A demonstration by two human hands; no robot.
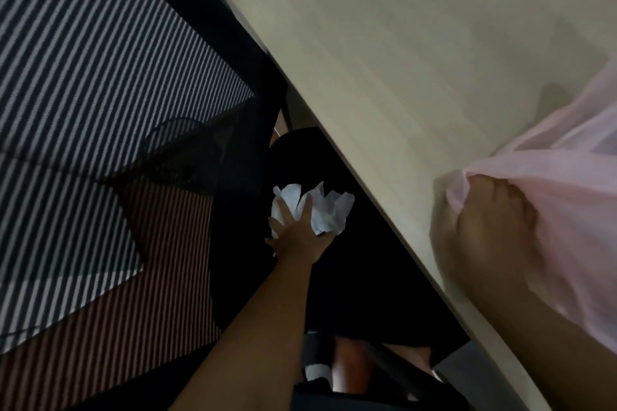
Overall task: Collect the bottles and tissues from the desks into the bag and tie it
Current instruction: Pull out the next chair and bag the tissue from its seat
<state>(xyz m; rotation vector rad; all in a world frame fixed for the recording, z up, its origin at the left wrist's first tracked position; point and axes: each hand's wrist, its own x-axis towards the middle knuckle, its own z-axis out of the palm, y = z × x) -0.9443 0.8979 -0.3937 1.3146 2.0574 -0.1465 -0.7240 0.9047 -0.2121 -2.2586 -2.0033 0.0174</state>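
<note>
My left hand (297, 237) reaches down below the desk edge and grips crumpled white tissues (325, 210) over a dark seat. My right hand (484, 220) rests on the desk's near edge, fist closed on a bunched fold of the thin pink plastic bag (567, 193). The bag spreads over the desk to the right and runs out of frame. No bottles are in view.
The pale wooden desk (400, 60) fills the upper right, its edge running diagonally. A black mesh chair (207, 157) stands left of the tissues. Striped carpet (83, 77) covers the floor at left. A leg and a shoe show at the bottom.
</note>
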